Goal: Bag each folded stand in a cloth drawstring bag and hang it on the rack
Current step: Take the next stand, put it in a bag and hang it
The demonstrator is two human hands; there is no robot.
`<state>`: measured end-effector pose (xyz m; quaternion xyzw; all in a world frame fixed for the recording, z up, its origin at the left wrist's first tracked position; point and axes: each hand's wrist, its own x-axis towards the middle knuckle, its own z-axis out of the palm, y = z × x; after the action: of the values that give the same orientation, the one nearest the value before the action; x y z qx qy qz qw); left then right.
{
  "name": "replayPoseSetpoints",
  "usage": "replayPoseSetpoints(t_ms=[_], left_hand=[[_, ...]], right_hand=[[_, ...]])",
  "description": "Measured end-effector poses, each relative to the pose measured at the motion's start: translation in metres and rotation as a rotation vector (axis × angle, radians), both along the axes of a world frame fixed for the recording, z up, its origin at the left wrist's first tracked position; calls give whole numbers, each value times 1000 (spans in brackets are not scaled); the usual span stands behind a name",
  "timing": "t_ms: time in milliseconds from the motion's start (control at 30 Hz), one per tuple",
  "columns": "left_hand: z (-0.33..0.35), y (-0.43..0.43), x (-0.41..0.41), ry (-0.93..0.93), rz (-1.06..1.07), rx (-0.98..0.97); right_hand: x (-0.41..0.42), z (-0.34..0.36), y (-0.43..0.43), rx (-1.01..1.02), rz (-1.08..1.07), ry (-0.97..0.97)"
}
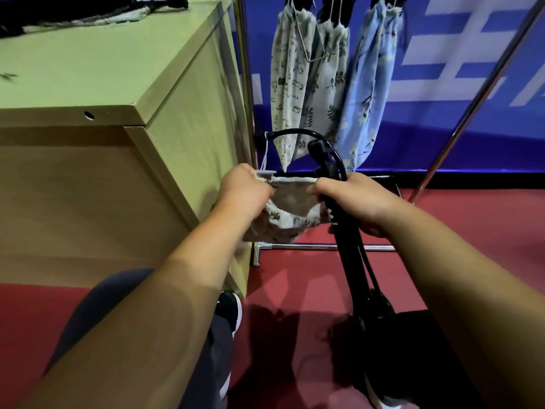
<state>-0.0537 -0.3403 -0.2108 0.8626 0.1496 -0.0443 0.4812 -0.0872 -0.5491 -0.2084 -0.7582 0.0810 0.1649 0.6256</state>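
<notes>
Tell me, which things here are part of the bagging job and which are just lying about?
Part of the job: cloth bag, its mouth held by the left hand; folded stand, gripped by the right hand; rack; bags already hanging on it.
Lying about: wooden cabinet; dark bundle on its top; blue banner behind.

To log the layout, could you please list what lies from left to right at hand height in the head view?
Wooden cabinet → left hand → cloth drawstring bag → right hand, gripping the black folded stand → slanted rack pole.
</notes>
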Motion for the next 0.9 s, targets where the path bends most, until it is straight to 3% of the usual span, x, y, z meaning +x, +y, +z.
replayPoseSetpoints(t_ms=[167, 300, 367, 733, 900], left_hand=[[6, 1, -4, -28, -86, -45], [9, 10, -8, -206, -182, 620], [5, 12, -9, -196, -208, 691], [0, 17, 1, 9, -148, -98], [0, 20, 4, -16, -84, -118]], right_hand=[[8, -4, 12, -5, -7, -35], [13, 2, 14, -138, -71, -89], [14, 3, 17, -148, -49, -75], [13, -9, 5, 41, 20, -71], [9, -17, -8, -13, 32, -85]])
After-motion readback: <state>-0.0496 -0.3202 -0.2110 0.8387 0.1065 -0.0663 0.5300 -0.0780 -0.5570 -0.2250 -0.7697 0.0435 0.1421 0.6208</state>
